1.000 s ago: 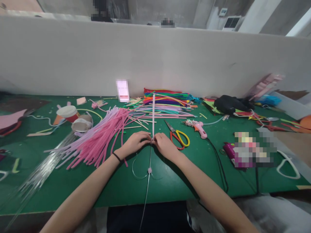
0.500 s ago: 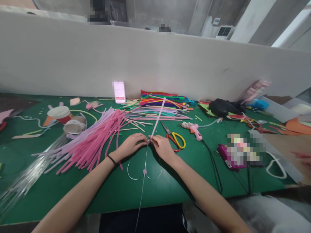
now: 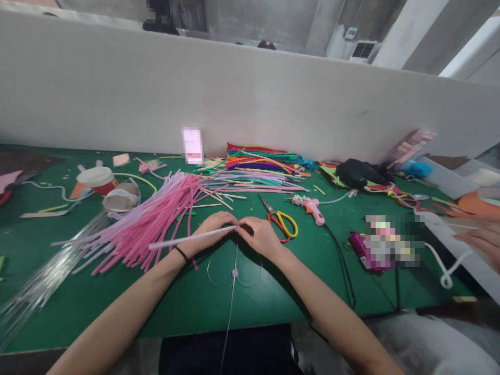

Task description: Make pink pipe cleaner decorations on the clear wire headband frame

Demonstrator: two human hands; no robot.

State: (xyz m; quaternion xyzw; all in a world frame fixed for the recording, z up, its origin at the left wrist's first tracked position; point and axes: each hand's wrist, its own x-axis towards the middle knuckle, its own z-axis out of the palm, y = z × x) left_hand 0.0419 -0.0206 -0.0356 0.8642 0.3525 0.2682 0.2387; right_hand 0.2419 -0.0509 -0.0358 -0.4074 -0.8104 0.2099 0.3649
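Swung down from its upright tilt, the pale pink pipe cleaner [image 3: 187, 238] now lies almost flat, pointing left across the left wrist. Beneath it spreads the green felt-covered table [image 3: 117, 307]. On the table a loose fan of fuzzy pink stems [image 3: 156, 219] lies just left of the hands, with a stack of many-coloured stems [image 3: 261, 156] further back. At the left edge, clear rods [image 3: 39, 286] blur into streaks. At the right edge, another person's hand [image 3: 480, 239] is cut off and smeared.

The left hand [image 3: 213, 226] and right hand [image 3: 261, 237] meet fingertip to fingertip, both pinched shut on the pipe cleaner's right end. The joint itself is hidden by the fingers. A thin wire [image 3: 232, 291] runs from there toward the body and out of frame, through a small pink lump [image 3: 235, 273] flanked by two wire loops.
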